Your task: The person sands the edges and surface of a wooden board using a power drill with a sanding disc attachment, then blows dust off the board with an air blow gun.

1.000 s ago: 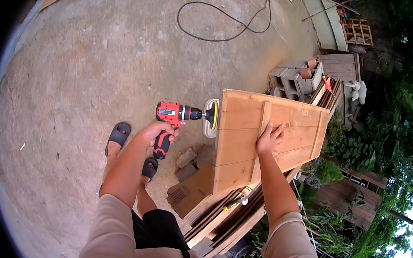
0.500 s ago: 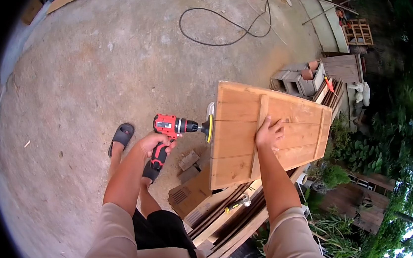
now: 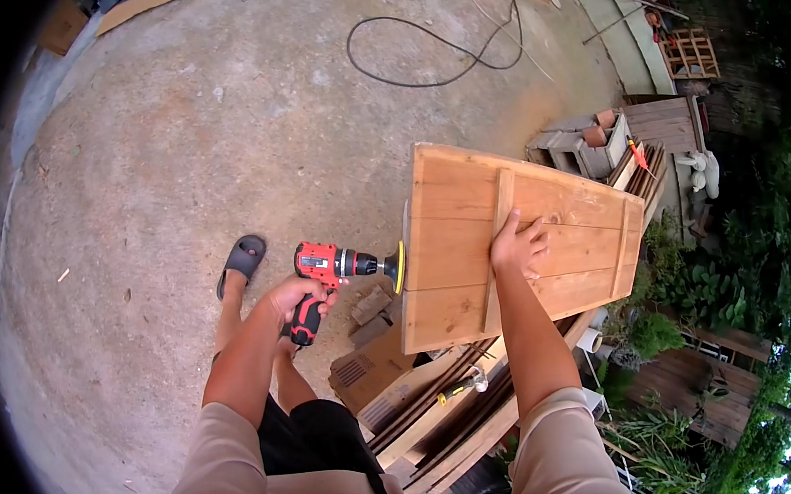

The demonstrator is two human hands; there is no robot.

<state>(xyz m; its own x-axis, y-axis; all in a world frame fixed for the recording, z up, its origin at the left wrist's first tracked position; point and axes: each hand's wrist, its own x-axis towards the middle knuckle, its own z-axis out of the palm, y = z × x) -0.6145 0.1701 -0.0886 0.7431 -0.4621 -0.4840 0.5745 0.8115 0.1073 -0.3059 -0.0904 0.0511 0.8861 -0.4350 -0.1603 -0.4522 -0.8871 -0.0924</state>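
My left hand [image 3: 300,297] is wrapped around the grip of a red and black cordless drill [image 3: 319,264]. In its chuck sits a round sanding pad [image 3: 398,268] with a yellow rim, held upright at the left edge of a wooden panel [image 3: 457,241]. The pad looks to be against that edge, though the contact itself is hidden. My right hand [image 3: 520,249] lies flat on the panel, fingers spread, beside a cross batten [image 3: 498,247]. The panel is made of planks and rests tilted over a stack of boards.
Below the panel are long boards [image 3: 463,450], a hammer [image 3: 463,385] and a cardboard box [image 3: 374,368]. Concrete blocks [image 3: 562,150] with clay pots stand behind it. A black cable [image 3: 418,83] loops over the concrete floor [image 3: 151,175]. Plants [image 3: 651,332] grow at right.
The view has shifted slightly. The panel's far edge sits a little higher and the sanding pad has turned more squarely toward the panel's edge. Both hands keep their holds.
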